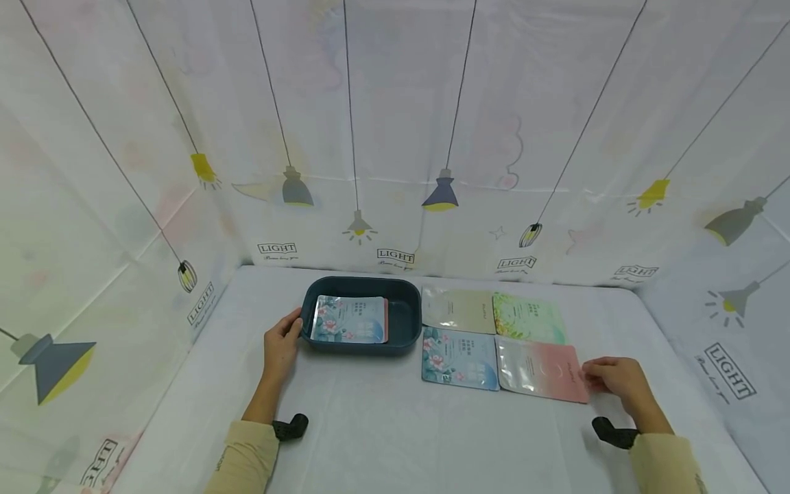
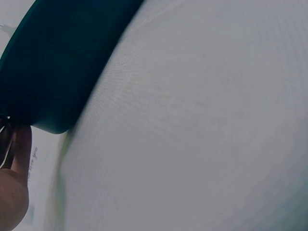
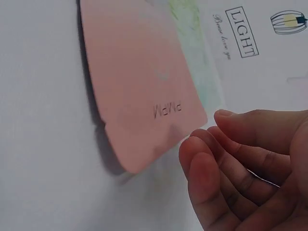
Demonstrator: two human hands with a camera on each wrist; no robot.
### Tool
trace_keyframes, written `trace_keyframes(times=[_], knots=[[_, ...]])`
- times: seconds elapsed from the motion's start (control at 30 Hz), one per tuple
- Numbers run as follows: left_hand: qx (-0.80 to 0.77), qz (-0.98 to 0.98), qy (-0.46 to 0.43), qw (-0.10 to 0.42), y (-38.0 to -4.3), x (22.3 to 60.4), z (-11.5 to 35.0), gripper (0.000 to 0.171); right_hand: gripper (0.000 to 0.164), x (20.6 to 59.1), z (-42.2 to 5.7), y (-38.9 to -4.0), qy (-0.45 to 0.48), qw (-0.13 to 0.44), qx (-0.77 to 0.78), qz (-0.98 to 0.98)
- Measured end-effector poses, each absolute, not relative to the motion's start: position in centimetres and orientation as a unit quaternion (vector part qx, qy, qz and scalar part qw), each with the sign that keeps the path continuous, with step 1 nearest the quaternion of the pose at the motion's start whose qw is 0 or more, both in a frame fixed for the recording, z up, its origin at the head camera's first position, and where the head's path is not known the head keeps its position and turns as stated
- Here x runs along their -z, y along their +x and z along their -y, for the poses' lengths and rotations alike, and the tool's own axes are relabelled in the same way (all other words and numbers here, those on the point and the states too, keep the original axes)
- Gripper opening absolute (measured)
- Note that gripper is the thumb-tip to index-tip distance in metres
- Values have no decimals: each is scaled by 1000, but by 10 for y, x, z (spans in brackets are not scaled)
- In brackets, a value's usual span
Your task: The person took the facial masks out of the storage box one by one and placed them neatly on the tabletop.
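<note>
My left hand [image 1: 281,348] grips the left end of a dark blue-green plastic basin [image 1: 404,343]. In the left wrist view, the fingers [image 2: 21,144] meet the basin's outer wall [image 2: 62,62]. Inside the basin lies a blue floral face mask packet [image 1: 349,320], with a pink edge showing under it. My right hand [image 1: 620,379] is at the right end of a pink face mask packet [image 1: 549,370]. Its bent fingertips [image 3: 204,173] are right at the edge of the pink packet [image 3: 139,91] in the right wrist view, with nothing between them.
Beside the pink packet lies another blue floral packet [image 1: 459,358]. Behind these are a beige packet [image 1: 458,310] and a green one [image 1: 529,318]. A white cloth covers the table [image 1: 432,439]. Lamp-printed curtains [image 1: 395,137] stand at the back and sides.
</note>
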State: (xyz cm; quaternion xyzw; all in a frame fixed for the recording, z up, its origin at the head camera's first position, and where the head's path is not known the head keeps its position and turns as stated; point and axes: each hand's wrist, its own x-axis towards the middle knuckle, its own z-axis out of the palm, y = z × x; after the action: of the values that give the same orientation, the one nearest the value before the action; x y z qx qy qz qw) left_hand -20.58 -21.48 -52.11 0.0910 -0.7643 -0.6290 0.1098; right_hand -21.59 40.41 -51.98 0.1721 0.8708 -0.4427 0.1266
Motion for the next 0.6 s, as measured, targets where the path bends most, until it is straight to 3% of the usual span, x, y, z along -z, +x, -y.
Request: trace_keyframes(times=[0.6], knots=[[638,757,90,108,-205,519,214,39,47,489,-340,-256,98,136,452,-876]])
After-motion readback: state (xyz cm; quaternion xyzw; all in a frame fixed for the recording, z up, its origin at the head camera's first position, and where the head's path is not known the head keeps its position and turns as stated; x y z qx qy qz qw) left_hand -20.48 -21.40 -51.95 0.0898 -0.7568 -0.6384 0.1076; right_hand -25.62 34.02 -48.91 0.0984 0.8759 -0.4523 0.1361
